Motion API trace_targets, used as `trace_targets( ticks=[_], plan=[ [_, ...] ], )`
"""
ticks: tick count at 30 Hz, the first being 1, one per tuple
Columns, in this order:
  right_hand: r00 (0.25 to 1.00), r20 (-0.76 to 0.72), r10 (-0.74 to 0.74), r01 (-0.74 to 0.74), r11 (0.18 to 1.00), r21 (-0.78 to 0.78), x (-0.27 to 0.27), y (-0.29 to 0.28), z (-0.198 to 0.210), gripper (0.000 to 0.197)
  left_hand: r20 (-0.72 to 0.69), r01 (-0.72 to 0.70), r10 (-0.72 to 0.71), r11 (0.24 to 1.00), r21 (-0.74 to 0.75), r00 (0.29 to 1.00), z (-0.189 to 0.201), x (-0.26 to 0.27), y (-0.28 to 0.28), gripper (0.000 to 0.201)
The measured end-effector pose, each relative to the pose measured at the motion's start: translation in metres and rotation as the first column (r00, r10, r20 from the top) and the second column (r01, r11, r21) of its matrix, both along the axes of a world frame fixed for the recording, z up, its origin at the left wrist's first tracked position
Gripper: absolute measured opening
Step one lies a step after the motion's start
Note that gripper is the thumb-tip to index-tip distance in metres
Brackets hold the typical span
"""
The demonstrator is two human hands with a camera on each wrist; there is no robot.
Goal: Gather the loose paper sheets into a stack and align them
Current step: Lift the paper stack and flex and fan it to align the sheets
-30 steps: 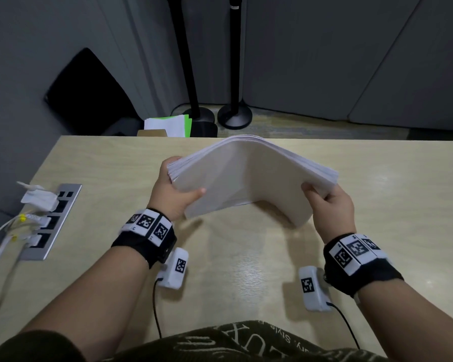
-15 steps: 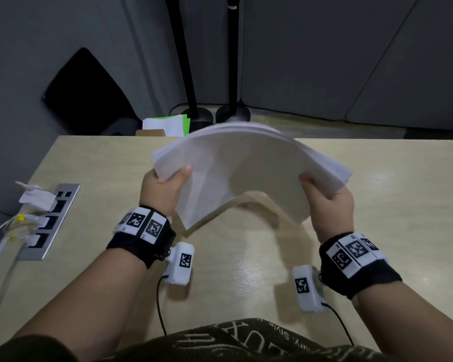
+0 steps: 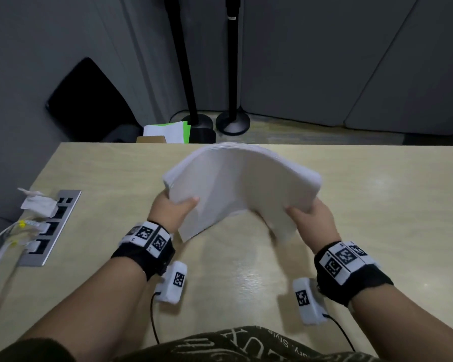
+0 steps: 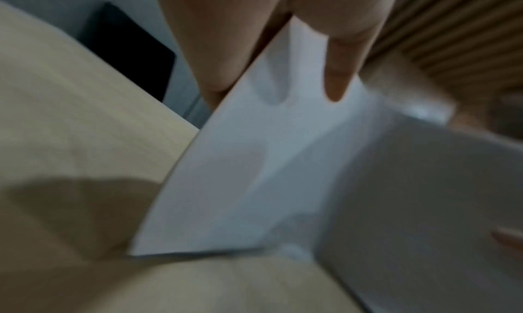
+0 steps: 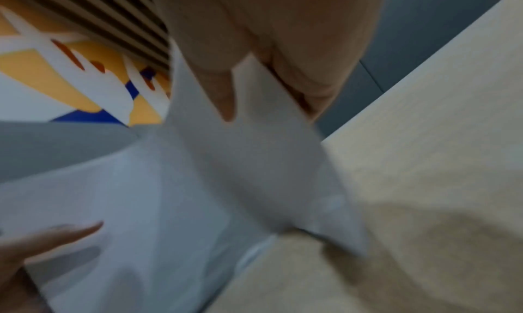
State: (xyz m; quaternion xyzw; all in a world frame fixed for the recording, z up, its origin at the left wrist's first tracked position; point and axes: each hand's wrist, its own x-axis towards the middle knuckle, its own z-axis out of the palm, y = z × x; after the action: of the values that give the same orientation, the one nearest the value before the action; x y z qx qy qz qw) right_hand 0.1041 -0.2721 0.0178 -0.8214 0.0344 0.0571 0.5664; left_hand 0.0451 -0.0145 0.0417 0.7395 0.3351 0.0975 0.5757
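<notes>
A thick stack of white paper sheets [image 3: 242, 184] arches upward above the light wooden table [image 3: 377, 218]. My left hand [image 3: 175, 211] grips its left edge, thumb on the near face. My right hand [image 3: 309, 218] grips the right edge the same way. The stack's lower edges hang close to the tabletop. In the left wrist view my thumb presses the paper sheets [image 4: 254, 172], with the other fingers behind them. The right wrist view shows the thumb on the paper sheets [image 5: 254, 172] too, blurred by motion.
A metal power strip [image 3: 50, 228] with white plugs and cables is set into the table at the left. Two black stand poles [image 3: 233, 121] and some white and green papers [image 3: 168, 131] are on the floor beyond the far edge.
The stack has bowed more steeply into an arch and dropped toward the table. Both hands have moved closer together and nearer to me.
</notes>
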Motion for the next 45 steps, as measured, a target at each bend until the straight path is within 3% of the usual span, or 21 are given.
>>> trace_targets(
  ticks=[2,7,8,10,13,15,18,20,23,25,28,31,36,38,42,45],
  plan=[
    [1.000,-0.008,0.013,-0.014,0.994,-0.104,0.000,0.002,-0.003,0.016,-0.034,0.056,-0.054,0.996,0.070,0.998,-0.001,0.002,-0.004,0.018],
    [0.959,0.249,-0.137,0.112,0.988,0.110,-0.004,0.002,0.011,0.018,0.131,-0.018,0.016,1.000,0.014,0.991,0.006,0.002,0.001,0.006],
    [0.962,0.233,-0.141,0.114,0.986,0.125,-0.005,0.001,0.010,0.015,0.133,-0.044,0.046,0.999,-0.019,0.990,0.004,0.002,0.002,0.006],
    [0.989,0.122,-0.089,0.082,0.995,0.063,-0.003,-0.001,0.005,0.032,0.079,-0.052,0.059,0.994,-0.096,0.995,-0.003,0.003,0.002,0.011],
    [0.996,-0.022,0.082,-0.085,0.976,-0.203,0.003,0.001,0.003,0.028,-0.063,-0.014,0.012,0.999,-0.037,0.998,-0.007,0.005,0.002,0.018],
    [0.995,0.053,0.086,-0.078,0.988,-0.136,0.002,0.004,0.009,0.024,-0.036,0.014,-0.013,1.000,0.024,0.999,-0.003,0.008,0.004,0.015],
    [0.971,0.225,-0.086,0.074,0.995,0.059,0.001,0.003,0.015,0.023,0.117,-0.015,0.016,1.000,-0.004,0.993,0.007,0.007,0.007,0.014],
    [0.978,0.173,-0.115,0.090,0.985,0.148,-0.001,0.004,0.013,0.019,0.160,-0.035,0.048,0.996,-0.087,0.986,0.007,0.004,0.007,0.025],
    [0.998,-0.003,0.060,-0.060,0.998,-0.031,-0.004,0.003,0.005,0.039,0.066,-0.030,0.038,0.994,-0.109,0.997,-0.005,-0.001,-0.001,0.040],
    [0.990,-0.032,0.136,-0.139,0.978,-0.158,-0.004,0.004,0.006,0.043,0.029,-0.051,0.052,0.998,-0.034,0.998,-0.010,-0.001,-0.005,0.028],
    [0.994,0.102,0.031,-0.026,0.998,-0.055,-0.007,0.006,0.017,0.033,0.098,-0.051,0.048,0.999,0.020,0.994,-0.001,0.000,-0.007,0.013],
    [0.978,0.193,-0.077,0.067,0.996,0.057,-0.006,0.007,0.019,0.026,0.162,-0.106,0.107,0.994,-0.015,0.981,0.007,0.001,-0.007,0.018],
    [0.997,-0.074,0.025,-0.036,0.989,-0.145,0.000,0.010,0.011,0.023,-0.050,0.028,-0.026,0.998,0.047,0.998,-0.001,0.006,-0.012,0.028],
    [1.000,-0.015,0.012,-0.013,0.995,-0.097,0.000,0.009,0.012,0.018,-0.030,0.052,-0.050,0.996,0.077,0.998,0.002,0.007,-0.010,0.026],
    [0.984,0.130,-0.125,0.116,0.991,0.068,-0.002,0.005,0.017,0.016,0.153,-0.025,0.031,0.999,-0.045,0.988,0.009,0.005,-0.004,0.017],
    [0.997,0.016,-0.070,0.071,0.997,-0.006,-0.002,0.006,0.010,0.015,0.003,0.025,-0.025,1.000,0.002,1.000,-0.001,0.005,-0.005,0.033]
  ],
)
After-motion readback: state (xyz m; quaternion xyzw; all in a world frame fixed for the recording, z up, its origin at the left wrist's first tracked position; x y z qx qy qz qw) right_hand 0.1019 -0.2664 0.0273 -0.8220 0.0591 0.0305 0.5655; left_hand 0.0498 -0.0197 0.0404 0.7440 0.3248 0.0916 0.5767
